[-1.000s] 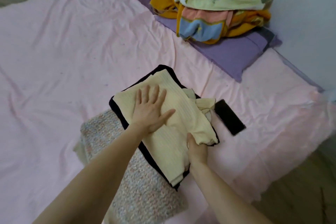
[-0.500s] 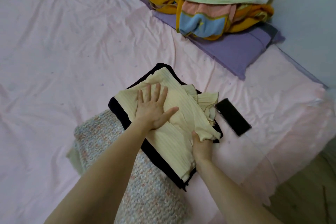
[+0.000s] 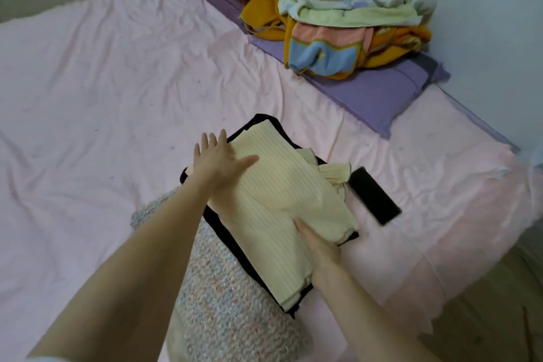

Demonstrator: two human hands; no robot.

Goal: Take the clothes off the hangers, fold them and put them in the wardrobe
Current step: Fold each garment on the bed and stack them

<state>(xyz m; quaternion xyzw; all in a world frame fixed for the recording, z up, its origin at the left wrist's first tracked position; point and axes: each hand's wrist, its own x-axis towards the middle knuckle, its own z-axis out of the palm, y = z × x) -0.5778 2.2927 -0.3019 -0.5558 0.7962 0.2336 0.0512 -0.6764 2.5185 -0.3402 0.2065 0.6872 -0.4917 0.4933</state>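
Head view: I am folding a pale yellow ribbed top (image 3: 279,203) on a black folded garment (image 3: 293,310) on the pink-sheeted bed (image 3: 88,97). My left hand (image 3: 219,163) is pressing flat, fingers straight, at its far corner. My right hand (image 3: 316,239) is tucking beneath its near edge, fingers hidden. Next, probably squaring the fold.

You are showing two bare forearms, with no watch, ring or glove on either. Your left hand (image 3: 216,160) and right hand (image 3: 318,247) are both uncovered. A pale sleeve edge (image 3: 44,358) is peeking in at the bottom left, by your left arm.
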